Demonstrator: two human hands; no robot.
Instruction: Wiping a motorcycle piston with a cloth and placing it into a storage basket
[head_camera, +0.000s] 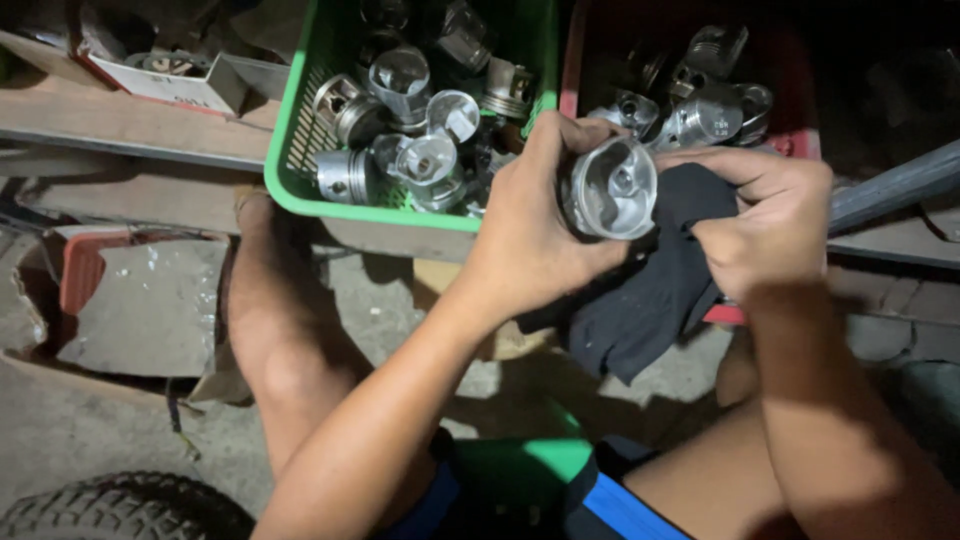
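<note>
Knees and forearms fill the bottom of the head view, person squatting over concrete floor (80, 430). Left hand (530, 230) clamped around a metal piston (612, 188), open skirt facing camera. Right hand (765, 225) pinches a dark cloth (650, 290) against the piston's right side, cloth hanging below both hands. Just beyond left hand: green crate (300, 150) with many pistons. Beyond right hand: red crate (790, 140) holding fewer. Judgement: wiping of this piece underway, not finished; which crate holds done ones, cannot tell. Tyre (120, 510) lower left.
</note>
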